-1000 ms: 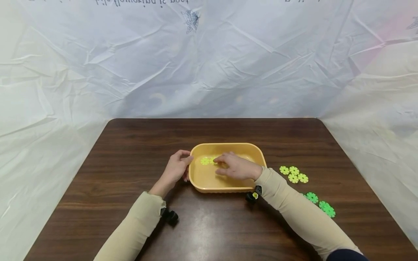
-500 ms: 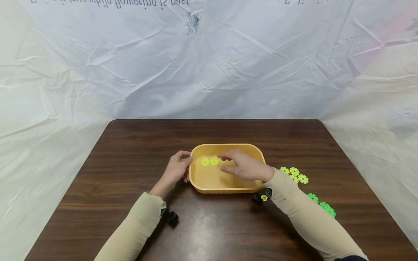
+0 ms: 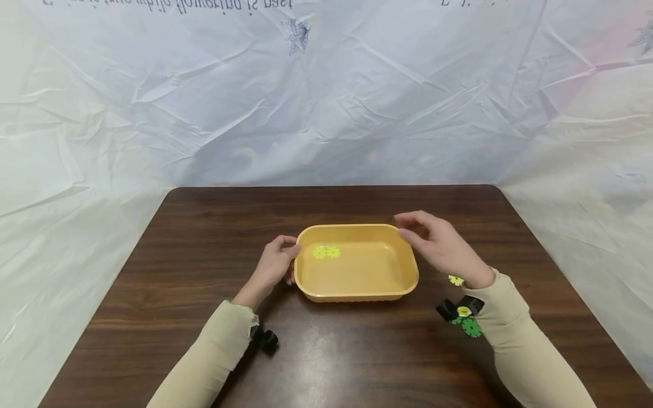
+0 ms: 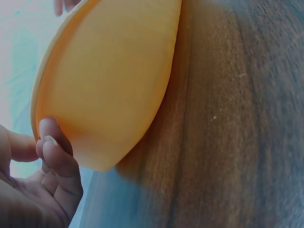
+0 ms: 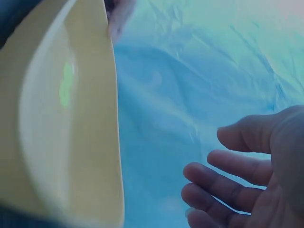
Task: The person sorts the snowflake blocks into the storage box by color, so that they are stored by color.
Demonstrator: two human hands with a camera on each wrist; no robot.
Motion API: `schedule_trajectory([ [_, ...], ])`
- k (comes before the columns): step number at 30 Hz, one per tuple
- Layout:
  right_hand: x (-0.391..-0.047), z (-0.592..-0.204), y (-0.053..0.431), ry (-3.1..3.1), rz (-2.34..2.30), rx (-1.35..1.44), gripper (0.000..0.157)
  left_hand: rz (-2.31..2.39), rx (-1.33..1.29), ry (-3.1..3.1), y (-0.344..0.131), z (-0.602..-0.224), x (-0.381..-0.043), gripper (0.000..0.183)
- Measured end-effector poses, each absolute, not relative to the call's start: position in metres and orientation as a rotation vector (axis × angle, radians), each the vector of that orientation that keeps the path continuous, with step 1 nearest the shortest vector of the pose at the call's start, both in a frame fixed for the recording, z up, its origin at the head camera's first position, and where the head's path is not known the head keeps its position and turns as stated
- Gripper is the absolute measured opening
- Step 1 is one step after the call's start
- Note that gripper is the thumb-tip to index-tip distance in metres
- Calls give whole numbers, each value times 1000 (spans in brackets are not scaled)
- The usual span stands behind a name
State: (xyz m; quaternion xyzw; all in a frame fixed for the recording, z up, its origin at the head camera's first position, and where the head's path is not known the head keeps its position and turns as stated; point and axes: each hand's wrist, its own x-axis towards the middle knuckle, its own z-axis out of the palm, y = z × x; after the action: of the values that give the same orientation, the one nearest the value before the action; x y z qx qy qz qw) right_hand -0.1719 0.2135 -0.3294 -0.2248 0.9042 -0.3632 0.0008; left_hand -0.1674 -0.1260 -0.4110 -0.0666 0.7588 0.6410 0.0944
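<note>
A yellow plastic basin sits mid-table, with two joined yellow notched plastic discs lying on its floor toward the back left. My left hand pinches the basin's left rim; in the left wrist view its thumb and curled fingers meet at the rim. Over by the back right corner, my right hand has its thumb and fingers spread apart. Nothing is between those fingers in the right wrist view, where they stand apart from the basin wall.
To the right of the basin, green notched discs and a yellow notched disc show on the dark wood table, partly covered by my right forearm and its wrist camera. A pale printed sheet hangs behind the table.
My right hand has risen out of the basin and moved right to its back right corner, leaving the two joined yellow discs inside. The left hand keeps its place on the rim.
</note>
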Motion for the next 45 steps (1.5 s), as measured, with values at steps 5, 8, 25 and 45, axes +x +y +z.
schedule_trajectory([
  [5,-172,-335,247,2961,-1080,-578,39,1905,-196,2249,-126,-412,-168,29],
  [8,-175,-343,267,2998,-968,-511,42,1908,-185,2245,-125,-412,-168,31],
  [25,-181,-400,338,2810,-686,-375,55,1889,-192,2256,-125,-414,-169,30],
  [45,-177,-394,349,2701,-621,-333,38,1906,-196,2230,-125,-410,-169,30],
])
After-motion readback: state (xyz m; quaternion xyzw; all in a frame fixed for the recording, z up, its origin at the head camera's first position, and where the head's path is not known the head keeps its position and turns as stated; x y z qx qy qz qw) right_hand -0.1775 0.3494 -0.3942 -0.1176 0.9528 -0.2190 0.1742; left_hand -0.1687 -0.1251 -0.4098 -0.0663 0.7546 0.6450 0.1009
